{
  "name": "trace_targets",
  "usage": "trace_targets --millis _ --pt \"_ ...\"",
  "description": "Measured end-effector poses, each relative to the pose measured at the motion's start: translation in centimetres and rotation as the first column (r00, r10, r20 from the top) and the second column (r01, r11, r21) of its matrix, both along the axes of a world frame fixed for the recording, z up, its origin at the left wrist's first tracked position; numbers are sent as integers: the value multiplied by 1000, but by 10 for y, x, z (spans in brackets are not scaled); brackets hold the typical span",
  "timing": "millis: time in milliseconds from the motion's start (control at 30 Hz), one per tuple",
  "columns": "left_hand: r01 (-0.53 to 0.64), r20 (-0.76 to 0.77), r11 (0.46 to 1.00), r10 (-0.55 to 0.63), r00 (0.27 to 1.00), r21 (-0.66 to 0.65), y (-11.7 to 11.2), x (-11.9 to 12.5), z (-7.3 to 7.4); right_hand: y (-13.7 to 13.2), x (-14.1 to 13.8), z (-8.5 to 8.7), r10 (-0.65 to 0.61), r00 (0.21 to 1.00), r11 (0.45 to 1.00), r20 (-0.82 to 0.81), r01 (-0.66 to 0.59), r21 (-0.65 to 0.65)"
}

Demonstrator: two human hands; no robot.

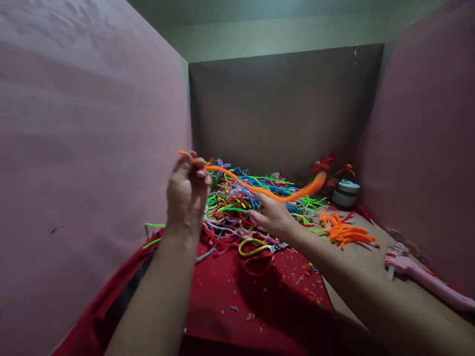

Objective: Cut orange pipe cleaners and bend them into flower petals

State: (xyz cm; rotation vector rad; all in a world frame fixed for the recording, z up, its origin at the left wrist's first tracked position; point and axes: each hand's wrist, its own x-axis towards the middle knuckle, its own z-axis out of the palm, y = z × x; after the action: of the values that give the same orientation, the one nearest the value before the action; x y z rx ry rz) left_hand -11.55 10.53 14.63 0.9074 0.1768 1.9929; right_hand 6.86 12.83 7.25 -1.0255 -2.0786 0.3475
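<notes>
Raised at the left, my left hand [189, 185] pinches an orange pipe cleaner [252, 188] near one end. The pipe cleaner stretches to the right in a wavy line, and its far end is smeared by motion. My right hand [273, 213] is low over a tangled heap of colourful pipe cleaners [232, 205], its thumb and fingers apart. The orange strand passes just above or across its fingers; I cannot tell whether they touch. Scissors [256, 254] with one yellow and one red handle loop lie in front of the heap.
Red cloth [215, 291] with scattered fuzz clippings covers the surface. To the right are a bunch of short orange pipe cleaners [347, 231], a pink glue gun [426, 279] and a lidded container [346, 193]. A red flower [322, 164] stands behind. Pink panels [92, 148] flank both sides.
</notes>
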Motion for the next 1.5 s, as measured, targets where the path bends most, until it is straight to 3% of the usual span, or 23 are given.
trace_targets --millis 33,100,167,200,300,400,467,667,767,867,1000,1300,1500 --pt "2 -14 999 -3 1000 -45 10 9 -13 -10 5 3 86 978 986 -190 -111 -123" --pt "11 -69 985 -23 997 -171 26 27 -38 -23 15 6 135 843 889 -521 -335 -311" --pt "31 -147 966 -71 987 -257 36 43 -57 -25 25 4 65 698 826 -713 -439 -355" --pt "43 -168 959 -93 981 -279 39 49 -64 -23 29 2 13 630 819 -777 -453 -353" --pt "77 -245 942 -163 956 -326 40 60 -74 -7 38 -11 -127 500 804 -857 -453 -384" --pt "91 -321 930 -213 923 -356 36 64 -77 6 42 -27 -157 380 777 -912 -522 -351" --pt "103 -365 921 -249 897 -376 33 66 -79 8 44 -35 -194 320 732 -927 -582 -354" --pt "167 -440 882 -374 817 -440 27 75 -90 4 46 -44 -282 280 615 -918 -682 -396" --pt "111 -407 890 -309 860 -441 26 77 -91 5 46 -45 -353 245 624 -903 -657 -422" --pt "52 -354 903 -219 909 -426 28 72 -90 10 49 -46 -427 156 675 -890 -600 -429" --pt "12 -290 900 -153 945 -435 34 58 -92 17 56 -45 -442 102 724 -891 -546 -421" --pt "-21 -207 914 -70 976 -405 36 48 -88 16 58 -46 -415 113 751 -903 -518 -409" --pt "26 -192 950 -89 977 -310 33 45 -86 16 59 -47 -400 105 762 -911 -515 -394"
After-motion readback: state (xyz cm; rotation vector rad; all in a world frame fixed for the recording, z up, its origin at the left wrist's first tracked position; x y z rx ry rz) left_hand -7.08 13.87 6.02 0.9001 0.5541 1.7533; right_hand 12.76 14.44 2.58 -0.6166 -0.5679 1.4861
